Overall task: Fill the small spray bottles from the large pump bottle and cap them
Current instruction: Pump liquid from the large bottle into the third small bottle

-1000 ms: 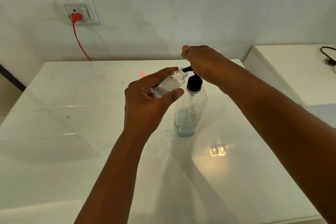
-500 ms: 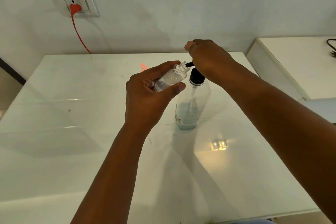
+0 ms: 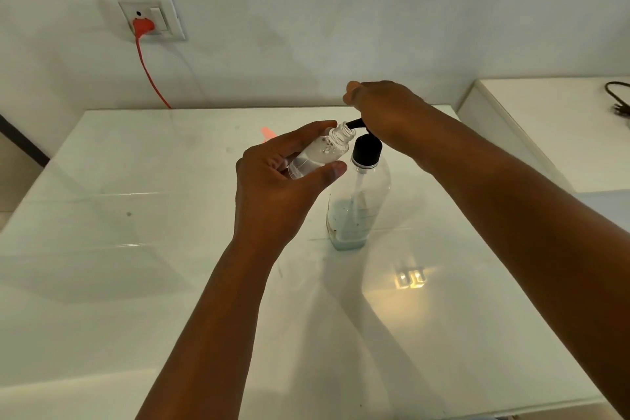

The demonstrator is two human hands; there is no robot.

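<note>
Hands first: your left hand (image 3: 279, 187) is curled round the small spray bottle (image 3: 318, 155), thumb under, fingers over, holding it tilted in the air with its open uncapped neck up against the black nozzle (image 3: 354, 123) of the pump. Your right hand (image 3: 385, 112) sits on top of the pump head, covering it; fingers fold down over it, but how tightly they grip is hidden from this angle, so can't tell. Now by size. White glossy bench (image 3: 136, 266) fills most of the view, with a bright lamp reflection (image 3: 410, 278) just in front of the big bottle. Second white surface (image 3: 562, 123) off to your right, a black cable (image 3: 618, 99) lying on it at the frame edge. Large pump bottle (image 3: 358, 201) stands upright on the bench mid-frame, just right of your left hand: clear body, liquid filling only the lower part, dip tube visible inside, black collar (image 3: 366, 150) on top. Small bottle is clear, partly filled, bubbles near the shoulder. Wall socket (image 3: 146, 17) upper left holds an orange plug (image 3: 143, 25); its orange cord (image 3: 151, 75) drops behind the bench. Small orange mark (image 3: 267, 133) on the bench beyond your left hand, too blurred to identify.
</note>
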